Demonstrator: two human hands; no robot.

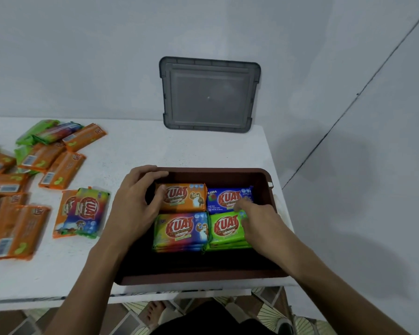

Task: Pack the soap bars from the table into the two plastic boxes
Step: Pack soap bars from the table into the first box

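Soap bars in bright wrappers [182,229] sit packed inside the dark brown rectangular plastic box [203,278] on the white table [136,146]. I see the left hand [133,204] gripping the orange-wrapped bar [189,198] by its end. The right hand [259,221] touches the green-wrapped bar [225,229]; I cannot tell whether it grips. Loose wrapped bars [63,170] lie to the left.

"KUAT" stands on the boxed soap bars [183,198]; the blue one [228,199] adds "FLORA".

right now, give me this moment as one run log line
left hand holds orange soap bar | right hand touches green soap bar | both inside brown plastic box
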